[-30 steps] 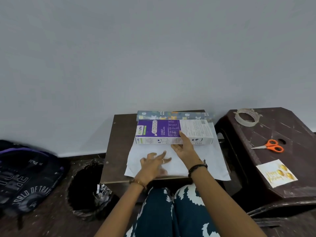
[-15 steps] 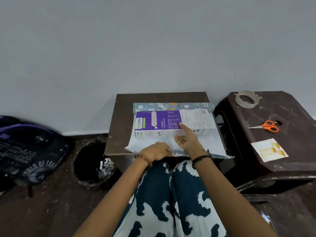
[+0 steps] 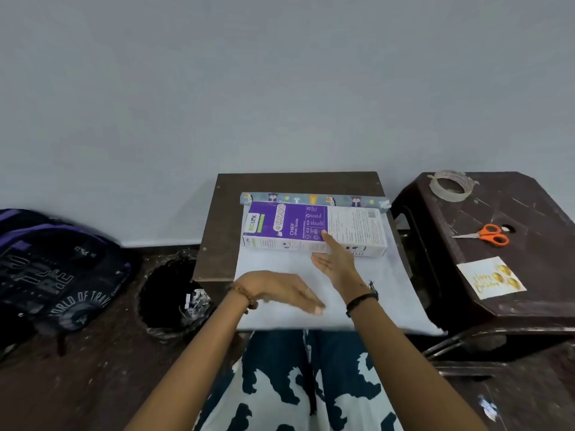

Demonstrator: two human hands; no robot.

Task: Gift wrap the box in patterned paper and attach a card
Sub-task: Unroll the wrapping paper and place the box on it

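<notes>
Small dark table (image 3: 217, 225) against grey wall. Left hand (image 3: 280, 290) now flat, fingers straight, smoothing white-side-up paper (image 3: 389, 293); earlier curled at its edge. Right hand (image 3: 337, 262), fingers straight, steadies box (image 3: 314, 228): folding not begun

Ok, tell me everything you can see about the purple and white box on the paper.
The box is a long, flat carton that looks like cardboard, purple on the left part of its top and white with fine print on the right. It lies flat on the white underside of the wrapping paper, just in front of the paper's patterned roll, on the small brown table. The right hand rests open against its near side, fingertips reaching onto the top.
</notes>
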